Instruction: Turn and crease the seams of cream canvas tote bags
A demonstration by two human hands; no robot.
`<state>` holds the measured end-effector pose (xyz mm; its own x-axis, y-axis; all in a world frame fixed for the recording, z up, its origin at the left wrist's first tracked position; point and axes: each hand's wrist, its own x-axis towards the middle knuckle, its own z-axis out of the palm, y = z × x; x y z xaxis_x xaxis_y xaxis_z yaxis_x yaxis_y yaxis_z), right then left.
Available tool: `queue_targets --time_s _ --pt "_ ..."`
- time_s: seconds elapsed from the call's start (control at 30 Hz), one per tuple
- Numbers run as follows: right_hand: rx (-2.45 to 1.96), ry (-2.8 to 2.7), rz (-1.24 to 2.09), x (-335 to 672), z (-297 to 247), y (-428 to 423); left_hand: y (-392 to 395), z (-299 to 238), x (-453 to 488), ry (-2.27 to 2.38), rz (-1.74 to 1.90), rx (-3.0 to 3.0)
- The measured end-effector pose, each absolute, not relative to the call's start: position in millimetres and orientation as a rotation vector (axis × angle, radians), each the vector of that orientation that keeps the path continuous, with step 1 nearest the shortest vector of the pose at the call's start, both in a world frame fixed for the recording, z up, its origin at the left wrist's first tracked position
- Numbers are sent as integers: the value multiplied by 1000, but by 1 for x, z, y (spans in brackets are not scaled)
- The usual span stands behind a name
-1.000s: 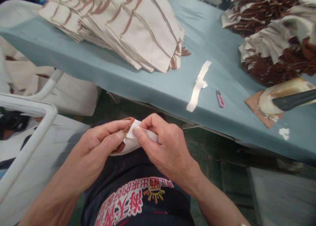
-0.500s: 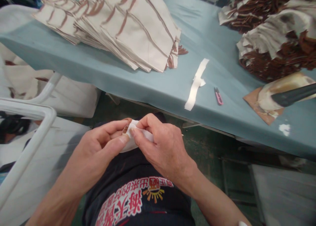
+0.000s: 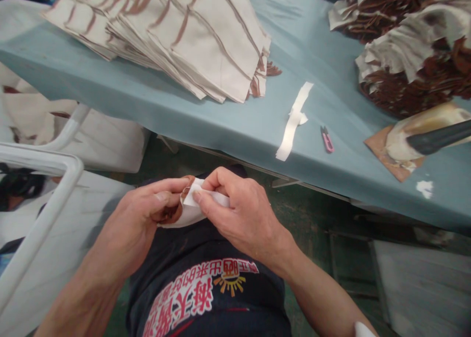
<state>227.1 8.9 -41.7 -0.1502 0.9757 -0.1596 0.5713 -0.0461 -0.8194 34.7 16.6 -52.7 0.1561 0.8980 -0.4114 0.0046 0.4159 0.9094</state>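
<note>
Both hands meet over my lap, below the table edge. My left hand (image 3: 142, 219) is closed around a small white and brown cloth piece (image 3: 184, 214), its thumb curled over the brown edge. My right hand (image 3: 241, 214) pinches the white upper corner of the same piece between thumb and forefinger. Most of the piece is hidden by my fingers.
A blue-covered table (image 3: 221, 126) carries a fanned stack of cream pieces with brown trim (image 3: 184, 33), a white strip (image 3: 292, 123), a pink thread snipper (image 3: 327, 141), heaps of brown and white pieces (image 3: 412, 47) and a glue board with a brush (image 3: 415, 143). A white tube frame (image 3: 47, 199) stands at my left.
My left thumb has curled back from the white corner, showing more of the cloth below it. My right hand keeps its pinch. The view shifted slightly.
</note>
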Motion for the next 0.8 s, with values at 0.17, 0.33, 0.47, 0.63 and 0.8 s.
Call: queue_targets --time_s 0.17,0.33,0.47,0.63,0.8 --pt "-1628 -1748 1132 228 -42 12 18 -52 36 1251 790 982" --pt "-1639 -1770 1130 228 -41 12 12 -64 27 1360 763 1040" --pt "-1661 -1804 1091 225 -42 11 7 -72 26 1386 718 1106" --pt "-1683 -1749 1080 223 -46 12 7 -62 40 1499 700 1245" --pt "-1683 -1666 1137 222 -52 14 7 -55 49 1536 709 1318"
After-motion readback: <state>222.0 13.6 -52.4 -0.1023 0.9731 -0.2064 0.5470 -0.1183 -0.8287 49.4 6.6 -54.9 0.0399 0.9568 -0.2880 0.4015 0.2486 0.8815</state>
